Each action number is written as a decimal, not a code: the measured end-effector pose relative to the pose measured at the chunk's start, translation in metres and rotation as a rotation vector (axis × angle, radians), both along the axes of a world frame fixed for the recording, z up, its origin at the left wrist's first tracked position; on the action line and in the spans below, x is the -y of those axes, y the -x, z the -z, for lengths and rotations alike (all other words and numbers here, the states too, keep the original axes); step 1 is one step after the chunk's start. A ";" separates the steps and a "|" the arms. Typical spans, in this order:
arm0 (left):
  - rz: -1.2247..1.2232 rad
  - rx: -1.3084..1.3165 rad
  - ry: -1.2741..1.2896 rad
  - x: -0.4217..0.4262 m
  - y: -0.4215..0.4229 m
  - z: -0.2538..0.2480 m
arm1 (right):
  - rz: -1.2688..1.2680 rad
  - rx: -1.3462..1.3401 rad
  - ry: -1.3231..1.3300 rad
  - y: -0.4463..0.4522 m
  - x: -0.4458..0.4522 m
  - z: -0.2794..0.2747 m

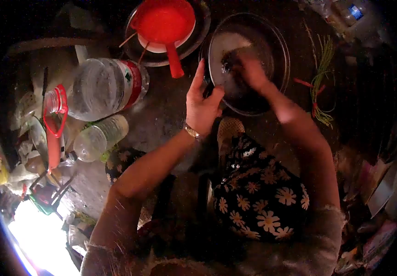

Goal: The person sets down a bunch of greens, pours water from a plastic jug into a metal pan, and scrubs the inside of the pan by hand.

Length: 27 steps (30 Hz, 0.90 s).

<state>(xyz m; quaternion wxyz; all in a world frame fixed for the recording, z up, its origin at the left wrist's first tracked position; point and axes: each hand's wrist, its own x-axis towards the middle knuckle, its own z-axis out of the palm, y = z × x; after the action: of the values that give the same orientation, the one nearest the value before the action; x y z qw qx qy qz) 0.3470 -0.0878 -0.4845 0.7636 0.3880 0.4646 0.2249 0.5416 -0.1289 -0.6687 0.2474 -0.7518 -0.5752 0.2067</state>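
Wears sleeves nearest the camera, with black daisy-patterned cloth over the knee just beyond.

Holds the near-left edge of a round dish with the left hand, index finger stretched along the rim, thumb spread well away from it and bent in at the edge. Reaches into that dish with the right hand, fingers blurred and seemingly curled at a dark, glinting patch; cannot tell how far open, or what is gripped. Has the dish inside the outline of a wider round basin.

Wears a gold-coloured watch on the left wrist. Shows tan, dotted footwear below the dish.

To the upper left, holds nothing of the red strainer, set over a white bowl on a dark round tray. Farther left, shows a large clear bottle on its side, with a red carrying handle and a red-and-white label bearing a dark green mark, too blurred to read. Just below, shows a smaller bottle. To the right, shows green stems with a red tie; beyond, a blue label on clear plastic, likewise unreadable.
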 end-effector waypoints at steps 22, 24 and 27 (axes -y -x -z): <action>0.119 -0.050 -0.111 -0.009 0.001 0.001 | 0.431 -0.324 -0.092 0.010 -0.013 -0.037; 0.079 0.034 -0.194 -0.005 -0.004 0.017 | 0.434 -0.326 -0.096 0.020 -0.011 -0.041; 0.034 0.087 -0.228 -0.001 -0.001 0.021 | 0.075 -0.009 -0.217 0.029 -0.003 -0.008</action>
<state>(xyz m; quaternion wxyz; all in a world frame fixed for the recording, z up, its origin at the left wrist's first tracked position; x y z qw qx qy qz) 0.3484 -0.0864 -0.5058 0.7375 0.4701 0.3960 0.2800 0.5121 -0.1259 -0.6609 0.3376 -0.7407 -0.5644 0.1371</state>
